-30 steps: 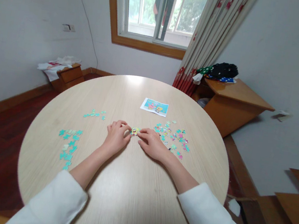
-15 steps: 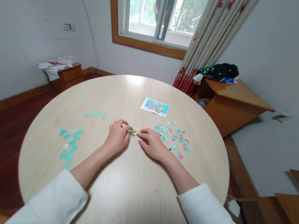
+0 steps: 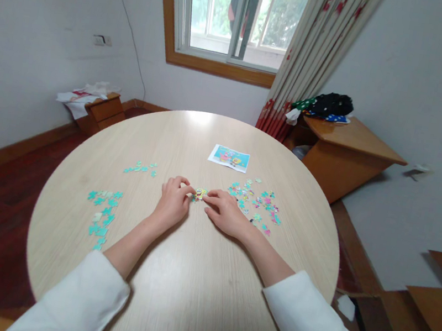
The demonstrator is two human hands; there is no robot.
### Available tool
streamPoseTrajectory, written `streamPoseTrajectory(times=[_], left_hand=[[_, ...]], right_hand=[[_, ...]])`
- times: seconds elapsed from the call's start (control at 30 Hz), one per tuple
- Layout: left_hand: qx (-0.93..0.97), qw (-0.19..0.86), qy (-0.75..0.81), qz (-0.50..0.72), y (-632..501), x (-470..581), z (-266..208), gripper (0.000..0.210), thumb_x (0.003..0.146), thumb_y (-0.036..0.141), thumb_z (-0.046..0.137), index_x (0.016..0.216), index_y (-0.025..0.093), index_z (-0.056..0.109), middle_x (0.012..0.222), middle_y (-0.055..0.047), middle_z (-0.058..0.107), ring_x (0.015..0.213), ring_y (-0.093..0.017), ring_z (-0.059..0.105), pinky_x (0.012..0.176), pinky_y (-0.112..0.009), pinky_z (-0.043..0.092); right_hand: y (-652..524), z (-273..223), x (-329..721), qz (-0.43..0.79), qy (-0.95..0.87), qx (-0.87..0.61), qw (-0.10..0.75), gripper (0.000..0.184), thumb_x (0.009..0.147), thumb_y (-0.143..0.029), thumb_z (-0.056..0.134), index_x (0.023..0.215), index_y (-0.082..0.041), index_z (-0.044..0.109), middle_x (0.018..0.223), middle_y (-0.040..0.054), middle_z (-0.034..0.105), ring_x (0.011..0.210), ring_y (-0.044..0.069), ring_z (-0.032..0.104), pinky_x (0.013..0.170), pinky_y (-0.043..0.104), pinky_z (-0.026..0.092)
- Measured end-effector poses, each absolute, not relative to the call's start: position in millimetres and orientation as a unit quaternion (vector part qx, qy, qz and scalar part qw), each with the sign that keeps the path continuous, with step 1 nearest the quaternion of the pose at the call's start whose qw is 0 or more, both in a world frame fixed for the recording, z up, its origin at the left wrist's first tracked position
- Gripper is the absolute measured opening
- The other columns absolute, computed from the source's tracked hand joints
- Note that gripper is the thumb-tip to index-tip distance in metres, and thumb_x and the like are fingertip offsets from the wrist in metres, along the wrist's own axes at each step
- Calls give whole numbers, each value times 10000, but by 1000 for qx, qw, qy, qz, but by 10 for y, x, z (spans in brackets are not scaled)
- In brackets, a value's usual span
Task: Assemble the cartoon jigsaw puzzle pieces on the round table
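A small cluster of joined jigsaw puzzle pieces (image 3: 200, 193), yellow with some blue-green, lies on the round table between my two hands. My left hand (image 3: 175, 198) is at its left side, fingers curled and the fingertips pressed on its edge. From the right, my right hand (image 3: 225, 210) grips the opposite edge with thumb and fingers drawn together. The fingertips partly cover the cluster's sides, so the exact contact is hard to make out.
Loose pieces in mixed colours (image 3: 259, 202) spread to the right. Blue-green pieces (image 3: 103, 219) lie at the left, with a smaller group (image 3: 140, 168) behind them. A printed cartoon picture (image 3: 229, 158) rests farther back on the pale wooden table (image 3: 183, 299).
My left fingertips have shifted very slightly left, and a little more of the yellow cluster shows. My right hand stays in place.
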State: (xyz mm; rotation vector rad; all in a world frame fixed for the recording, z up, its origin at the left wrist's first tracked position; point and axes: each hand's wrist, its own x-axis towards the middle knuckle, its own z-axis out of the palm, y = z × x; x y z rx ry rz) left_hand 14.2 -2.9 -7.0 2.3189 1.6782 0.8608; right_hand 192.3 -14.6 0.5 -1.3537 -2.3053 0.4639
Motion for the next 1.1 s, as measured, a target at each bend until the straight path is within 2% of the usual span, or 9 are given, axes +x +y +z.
streamPoseTrajectory(times=[0.37, 0.63, 0.77, 0.97, 1.1], left_hand=[[787, 84, 555, 257, -24, 139, -77, 311, 748, 23, 449, 744, 208, 699, 1050, -88, 551, 956, -246, 465, 799, -415, 352], [774, 72, 564, 278, -27, 132, -83, 341, 749, 22, 446, 911, 204, 685, 1077, -98, 529, 965, -238, 465, 835, -407, 368], [779, 74, 570, 251, -10, 127, -124, 321, 751, 34, 466, 886, 210, 698, 1075, -102, 525, 989, -256, 460, 836, -419, 371], [781, 62, 554, 281, -7, 126, -128, 329, 740, 8, 463, 874, 200, 694, 1047, -96, 543, 937, -235, 472, 815, -402, 377], [789, 57, 542, 282, -1, 122, -122, 336, 719, -23, 453, 781, 195, 701, 1033, -91, 550, 937, -233, 470, 803, -393, 374]], right_hand=[[-147, -1, 1920, 173, -829, -489, 207, 278, 836, -179, 555, 1095, -210, 654, 1169, 101, 588, 1096, 224, 511, 973, 448, 334], [-152, 22, 1921, 172, -830, -489, 205, 276, 833, -170, 559, 1090, -197, 655, 1159, 103, 591, 1091, 221, 512, 967, 438, 342], [-155, 20, 1921, 174, -831, -489, 202, 279, 834, -169, 559, 1097, -190, 650, 1161, 106, 588, 1092, 218, 513, 968, 431, 341], [-146, -9, 1923, 172, -829, -490, 208, 290, 834, -178, 564, 1110, -205, 648, 1159, 101, 588, 1089, 217, 510, 970, 433, 337], [-145, -11, 1920, 171, -829, -490, 209, 291, 834, -167, 558, 1107, -212, 649, 1165, 97, 588, 1091, 217, 511, 969, 430, 336]])
